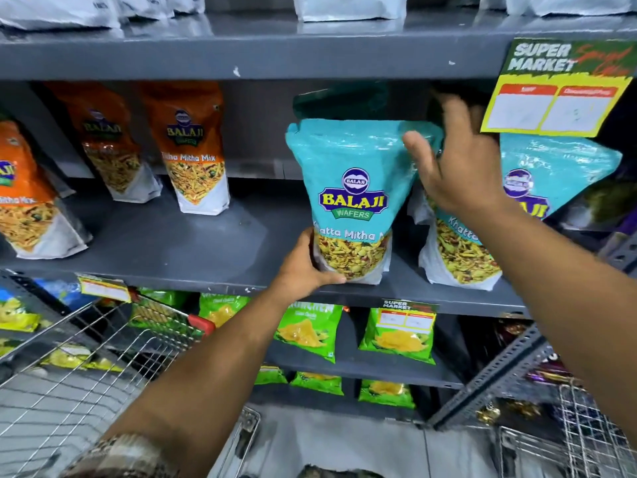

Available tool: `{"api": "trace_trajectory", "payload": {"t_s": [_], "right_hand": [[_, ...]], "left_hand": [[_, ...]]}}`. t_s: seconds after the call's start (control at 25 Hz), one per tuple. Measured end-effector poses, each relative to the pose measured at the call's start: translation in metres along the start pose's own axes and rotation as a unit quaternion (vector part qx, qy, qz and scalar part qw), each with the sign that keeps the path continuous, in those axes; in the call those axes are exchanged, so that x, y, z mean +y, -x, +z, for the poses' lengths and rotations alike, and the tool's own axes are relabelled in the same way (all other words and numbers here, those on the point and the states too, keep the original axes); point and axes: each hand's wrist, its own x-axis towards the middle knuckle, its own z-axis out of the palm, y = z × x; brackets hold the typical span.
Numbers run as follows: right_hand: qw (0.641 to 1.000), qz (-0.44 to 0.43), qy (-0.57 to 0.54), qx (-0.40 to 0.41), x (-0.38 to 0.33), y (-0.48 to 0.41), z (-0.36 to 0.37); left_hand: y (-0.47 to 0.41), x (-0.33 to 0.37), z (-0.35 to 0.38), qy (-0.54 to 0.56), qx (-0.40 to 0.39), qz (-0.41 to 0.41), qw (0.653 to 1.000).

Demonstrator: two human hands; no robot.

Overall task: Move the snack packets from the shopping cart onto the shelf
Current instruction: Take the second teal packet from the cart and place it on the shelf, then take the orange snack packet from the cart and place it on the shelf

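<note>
A teal Balaji Khatta Mitha packet stands upright near the front edge of the grey middle shelf. My left hand grips its bottom left corner. My right hand rests on its top right corner, fingers spread and reaching up behind it. Another teal packet stands just to the right, partly hidden by my right forearm, and a third leans behind it. The wire shopping cart is at the lower left, with yellow packets seen through its mesh.
Orange Balaji mix packets stand at the left of the same shelf, with bare shelf between them and the teal ones. A yellow supermarket price tag hangs at the upper right. Green snack packets fill the lower shelf. A second wire basket sits lower right.
</note>
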Motion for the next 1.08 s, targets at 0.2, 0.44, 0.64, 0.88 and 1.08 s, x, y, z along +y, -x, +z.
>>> {"api": "trace_trajectory", "payload": {"t_s": [0.2, 0.44, 0.64, 0.88, 1.08], "right_hand": [[0.982, -0.173, -0.064, 0.040, -0.038, 0.125, 0.060], [0.900, -0.189, -0.210, -0.331, -0.172, 0.186, 0.171], [0.775, -0.221, -0.230, -0.545, -0.291, 0.220, 0.243], [0.581, -0.334, -0.076, -0.738, -0.401, 0.283, 0.333], [0.477, -0.450, -0.020, -0.755, -0.433, 0.362, 0.391]], "left_hand": [[0.057, -0.038, -0.069, -0.095, 0.131, 0.020, 0.987], [0.189, -0.163, -0.213, -0.162, 0.259, -0.213, 0.928], [0.320, -0.264, -0.268, -0.112, 0.313, -0.488, 0.807], [0.407, -0.328, -0.255, 0.058, 0.293, -0.635, 0.713], [0.413, -0.366, -0.232, 0.197, 0.278, -0.647, 0.682]]}}
